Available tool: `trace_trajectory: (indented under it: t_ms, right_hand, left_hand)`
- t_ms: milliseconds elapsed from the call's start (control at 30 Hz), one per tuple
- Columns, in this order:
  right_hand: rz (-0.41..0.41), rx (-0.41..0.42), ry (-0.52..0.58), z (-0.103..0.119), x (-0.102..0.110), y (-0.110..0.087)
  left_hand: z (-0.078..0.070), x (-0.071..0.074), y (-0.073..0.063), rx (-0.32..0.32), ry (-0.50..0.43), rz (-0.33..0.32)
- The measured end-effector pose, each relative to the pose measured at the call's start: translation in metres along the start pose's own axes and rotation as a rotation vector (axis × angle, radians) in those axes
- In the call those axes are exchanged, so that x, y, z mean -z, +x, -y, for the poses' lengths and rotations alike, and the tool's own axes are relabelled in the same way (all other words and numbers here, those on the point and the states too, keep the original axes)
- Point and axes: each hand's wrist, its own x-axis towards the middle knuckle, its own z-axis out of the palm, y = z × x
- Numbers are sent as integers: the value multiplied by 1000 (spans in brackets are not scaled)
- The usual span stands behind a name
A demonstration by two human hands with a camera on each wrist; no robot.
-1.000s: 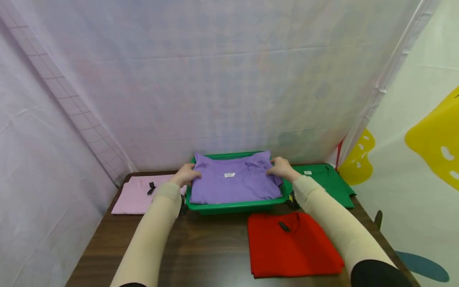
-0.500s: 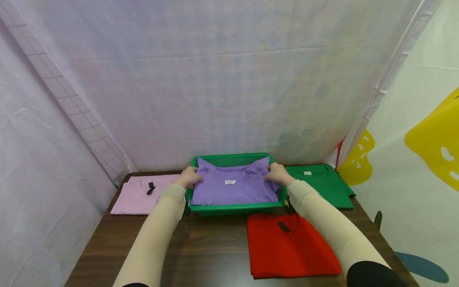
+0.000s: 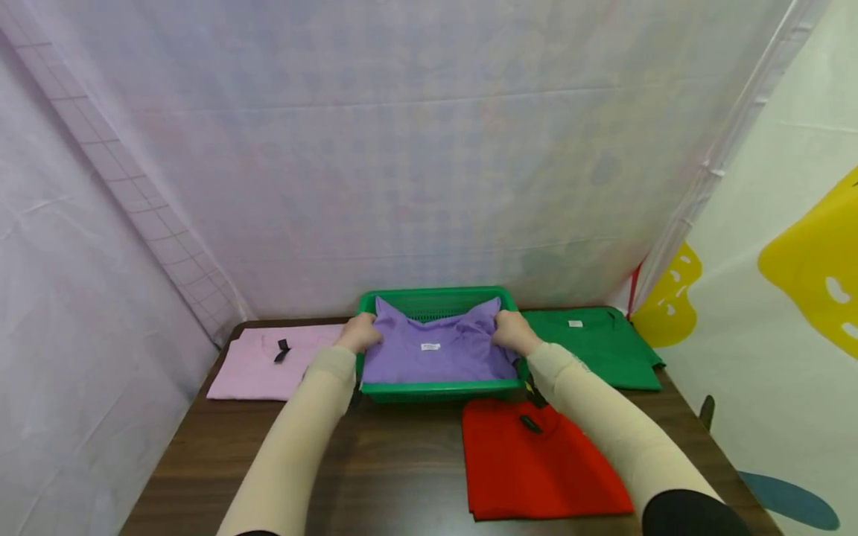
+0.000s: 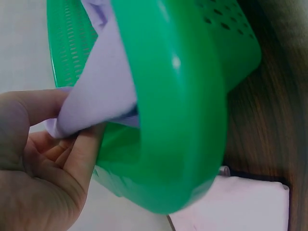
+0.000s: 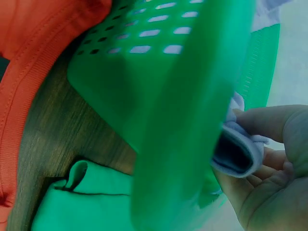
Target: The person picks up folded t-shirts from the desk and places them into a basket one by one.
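Note:
A folded purple shirt (image 3: 436, 361) with a white neck label lies in a green plastic basket (image 3: 439, 388) at the back of the table. My left hand (image 3: 360, 332) pinches its left edge between thumb and fingers; the left wrist view shows the purple cloth (image 4: 103, 82) caught there, inside the basket's rim (image 4: 178, 110). On the opposite side my right hand (image 3: 515, 332) pinches the right edge, and in the right wrist view a rolled fold of the cloth (image 5: 243, 151) sits between thumb and fingers. The shirt's two upper corners stand raised.
A folded pink shirt (image 3: 251, 368) lies left of the basket on the brown wooden table (image 3: 375, 469). To the right is a folded green shirt (image 3: 603, 350); a folded red shirt (image 3: 536, 476) lies in front, partly under the right forearm. A cloth curtain (image 3: 429, 164) hangs behind.
Both hands have lowered the purple shirt deeper into the basket and drawn slightly closer together. More of the basket's back wall shows now.

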Motion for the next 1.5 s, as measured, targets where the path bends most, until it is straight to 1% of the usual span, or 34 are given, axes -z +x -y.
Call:
trace_trajectory:
  t_ms: [233, 367, 467, 567, 700, 833, 933, 1067, 1133, 1267, 1400, 1500]
  right_hand:
    - [-43, 10, -42, -3, -7, -1]
    - [-72, 24, -62, -4, -6, -2]
    - [-89, 36, -78, -4, -6, -3]
    - [-85, 25, -74, -4, -6, -3]
    - [-75, 3, -63, -2, -6, -4]
    - [-62, 11, -52, 0, -2, -5]
    - [-54, 12, -48, 2, 1, -6]
    - [-55, -8, -64, 5, 5, -6]
    - [-52, -17, -72, 6, 6, -5]
    - [-41, -31, -74, 6, 7, -6]
    - [-29, -24, -56, 9, 10, -8]
    - [-30, -22, -50, 13, 12, -10]
  left_hand:
    - [-5, -5, -3, -14, 41, 22]
    - [-9, -5, -4, -28, 74, 18]
    - [-12, -5, -7, -27, 88, 28]
    - [-14, -5, -11, -32, 109, 33]
    - [-17, -5, -14, -42, 104, 36]
    - [-18, -3, -15, -24, 79, 49]
    - [-19, 0, -14, -20, 98, 45]
    - [-22, 4, -15, -6, 103, 40]
    - [-23, 7, -16, 11, 81, 51]
    - [-24, 10, -19, 23, 66, 68]
    - [-22, 10, -20, 11, 66, 54]
    - [-21, 6, -20, -17, 69, 39]
